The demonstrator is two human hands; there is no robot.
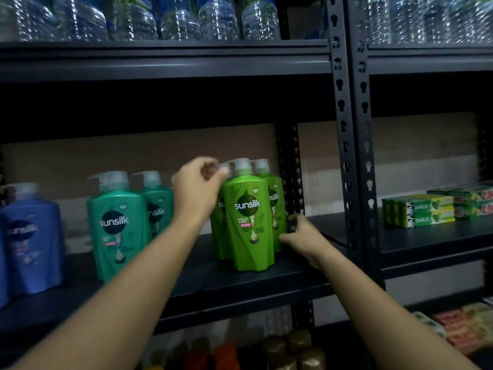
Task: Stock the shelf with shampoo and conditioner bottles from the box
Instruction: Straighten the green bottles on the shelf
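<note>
Now the risk sits right at the cluster of lime-green Sunsilk shampoo bottles (249,222) on the middle shelf (240,287). The left hand (197,182) hovers at the pump caps around eleven o'clock of the front bottle, fingers loosely curled; whether it pinches the rear-left cap, the blur won't say. The right hand (301,236) is down at four o'clock of the front bottle, fingers bent against the lower side of the right-hand green bottle, seemingly nudging it in. A push too firm there could tip these tall, narrow bottles into each other, domino style, or slide the front one toward the shelf lip. The left forearm also crosses just in front of the teal Sunsilk bottles (120,225), so a careless pull-back might clip them.

The count: three lime-green bottles visible, two teal at nine o'clock of them, and one blue Sunsilk bottle (32,241) plainly seen at far left, perhaps another cut off. The supply box is out of view. Darlie toothpaste boxes (421,213) sit at three o'clock, water bottles (218,17) overhead.
</note>
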